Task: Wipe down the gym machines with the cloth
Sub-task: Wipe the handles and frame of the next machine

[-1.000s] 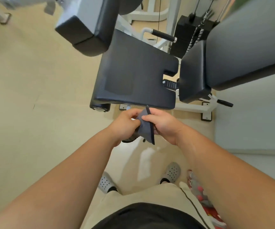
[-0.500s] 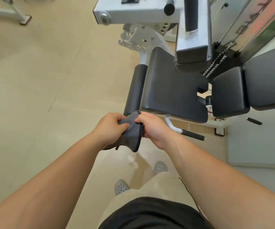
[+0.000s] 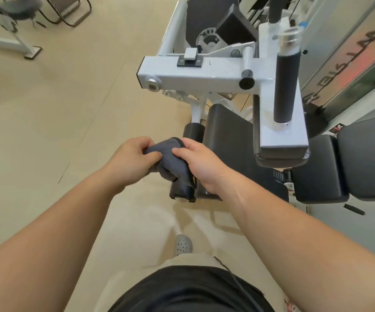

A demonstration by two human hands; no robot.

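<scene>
The pale beige floor [image 3: 47,131] fills the left half of the head view. A gym machine [image 3: 193,73] rises from it at centre right, its white box beam running across the frame. Along the right edge stands a silver-grey panel [image 3: 350,52] with dark lettering. Below that panel lies a wide black backrest pad [image 3: 371,158], and a black seat pad [image 3: 229,140] sits beneath the white beam. An upright black foam grip [image 3: 286,86] stands on the beam's right-hand branch. A black roller pad [image 3: 193,134] runs along the seat's left side, its near end partly hidden behind the hands. Both bare forearms reach in from the lower corners and meet in the middle of the frame. The left hand [image 3: 130,161] has its fingers curled, with thumb and fingertips pinching the left edge of the cloth [image 3: 168,158]. The right hand [image 3: 202,163] is clamped on the cloth's right side, thumb on top and fingers wrapped under. The dark grey cloth is bunched between the two hands, in front of the roller pad and the seat's near left corner. Whether it touches either cannot be told. A grey perforated shoe [image 3: 183,244] shows on the floor below the hands. Far upper left are another machine's white foot [image 3: 13,45] and dark chair legs [image 3: 69,12].
</scene>
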